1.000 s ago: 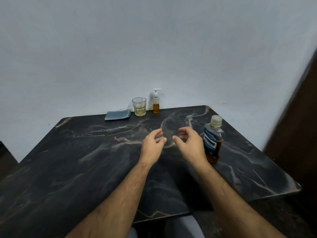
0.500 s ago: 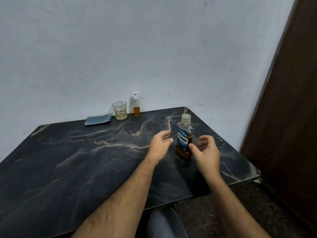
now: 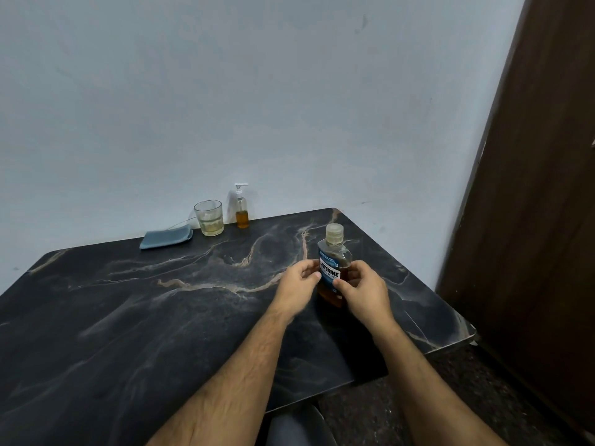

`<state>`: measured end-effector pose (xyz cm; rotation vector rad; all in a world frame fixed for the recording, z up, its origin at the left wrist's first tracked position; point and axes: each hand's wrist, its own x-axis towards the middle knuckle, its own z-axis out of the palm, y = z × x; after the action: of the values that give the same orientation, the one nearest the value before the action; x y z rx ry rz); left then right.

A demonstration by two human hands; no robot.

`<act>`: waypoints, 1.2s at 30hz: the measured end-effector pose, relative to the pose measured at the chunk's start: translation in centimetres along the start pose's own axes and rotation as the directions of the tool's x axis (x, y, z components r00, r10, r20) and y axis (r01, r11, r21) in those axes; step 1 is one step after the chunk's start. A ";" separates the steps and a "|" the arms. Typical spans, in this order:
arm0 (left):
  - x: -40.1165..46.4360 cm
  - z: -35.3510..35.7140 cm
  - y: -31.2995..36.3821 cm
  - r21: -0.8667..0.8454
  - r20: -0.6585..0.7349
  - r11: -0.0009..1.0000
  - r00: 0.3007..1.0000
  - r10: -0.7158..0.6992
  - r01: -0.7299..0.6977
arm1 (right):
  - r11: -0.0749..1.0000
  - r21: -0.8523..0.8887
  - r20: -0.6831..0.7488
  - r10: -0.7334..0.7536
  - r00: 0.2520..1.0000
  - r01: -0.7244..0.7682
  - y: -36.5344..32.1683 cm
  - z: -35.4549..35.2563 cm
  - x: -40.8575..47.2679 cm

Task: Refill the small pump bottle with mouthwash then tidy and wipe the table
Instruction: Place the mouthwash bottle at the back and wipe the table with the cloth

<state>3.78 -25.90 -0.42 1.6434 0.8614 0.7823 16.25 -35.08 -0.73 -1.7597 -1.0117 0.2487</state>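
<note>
Nearest, two bare forearms reach out over the dark marbled table [image 3: 135, 333]. A second ago both hands hovered apart over bare tabletop with loosely curled fingers, the mouthwash bottle [image 3: 333, 268] standing to the right of them; now they have closed in on it from either side. The right hand [image 3: 365, 292] wraps the bottle's lower right side, thumb across the label and fingers curled behind. The left hand [image 3: 297, 284] meets its left edge, thumb tip on the label; it looks like a light pinch, though how far the fingers go round the back is hidden. The bottle stands upright on the right part of the table, its cap [image 3: 334, 234] on, amber liquid filling roughly the lower half.

That puts the task at its very start, by my reading: the supply bottle is just being taken up, and nothing is opened or poured yet.

Far back against the wall, well apart from the hands, stands the small pump bottle [image 3: 241, 209], pump head on and amber liquid low in it. Just left of it is a glass [image 3: 209, 218] with pale liquid, then a folded blue cloth [image 3: 166, 236].
</note>
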 end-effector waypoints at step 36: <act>16.5 -10.7 -1.8 0.181 -0.406 0.983 0.910 0.083 -0.010 | 0.979 0.202 0.196 -0.034 0.980 -0.006 -4.3 13.8 17.7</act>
<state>3.17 -6.28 1.16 1.6826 1.2203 1.1415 16.88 -12.40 1.98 -1.5646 -1.0996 0.5091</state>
